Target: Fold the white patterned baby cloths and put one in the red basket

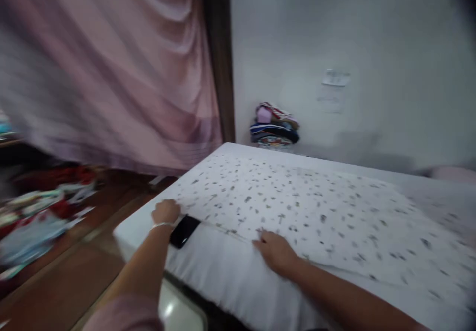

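A white cloth with a small dark print (275, 197) lies spread over a white-covered table (219, 266). At the cloth's near left corner rests my left hand (166, 213), a bracelet on its wrist, its fingers curled down on the edge. My right hand (277, 254) is farther right along the same near edge, thumb and fingers closed on the cloth. Between the two hands the edge runs fairly straight, with a thin pale line along it that is too blurred to name. A black phone (184, 231) lies just right of my left wrist.
A pink curtain (159, 73) hangs at the left beside a dark post (217, 58). Folded clothes (275, 127) are stacked behind the table by the wall. Bags and fabrics (40, 222) lie on the floor at left. A pale, shiny seat (182, 306) stands below the table's near edge.
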Demonstrator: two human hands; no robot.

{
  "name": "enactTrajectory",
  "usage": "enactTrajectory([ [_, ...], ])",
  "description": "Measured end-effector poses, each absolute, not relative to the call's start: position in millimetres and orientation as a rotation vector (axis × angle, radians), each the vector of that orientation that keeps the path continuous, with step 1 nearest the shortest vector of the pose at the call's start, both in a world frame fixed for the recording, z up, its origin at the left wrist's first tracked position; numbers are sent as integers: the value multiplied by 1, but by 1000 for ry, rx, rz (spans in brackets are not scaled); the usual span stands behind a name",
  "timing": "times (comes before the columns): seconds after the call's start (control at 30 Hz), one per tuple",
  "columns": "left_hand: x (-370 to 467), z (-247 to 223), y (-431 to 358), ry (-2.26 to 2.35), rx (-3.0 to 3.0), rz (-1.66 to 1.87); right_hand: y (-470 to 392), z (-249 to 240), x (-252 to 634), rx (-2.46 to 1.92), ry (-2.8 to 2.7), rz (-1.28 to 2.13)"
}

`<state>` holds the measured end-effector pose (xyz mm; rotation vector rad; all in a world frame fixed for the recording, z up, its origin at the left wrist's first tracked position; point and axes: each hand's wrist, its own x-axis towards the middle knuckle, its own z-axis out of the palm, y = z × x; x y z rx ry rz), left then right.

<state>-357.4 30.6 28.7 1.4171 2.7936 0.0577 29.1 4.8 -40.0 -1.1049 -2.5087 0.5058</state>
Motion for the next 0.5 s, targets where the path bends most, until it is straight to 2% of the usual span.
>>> enactTrajectory([
  [0.1, -315, 17, 59, 2654, 1913, 353, 9, -36, 27, -1167, -2518, 448],
  [0.2, -242, -6, 69, 2224, 2336, 569, 10, -32, 30, -1143, -2579, 353],
  [0.33, -160, -38, 56, 1758, 2596, 614, 4, -29, 60, -838, -2705, 170],
  [0.5, -148, -57, 50, 1715, 2634, 571, -21, -31, 159, -850, -2617, 188],
])
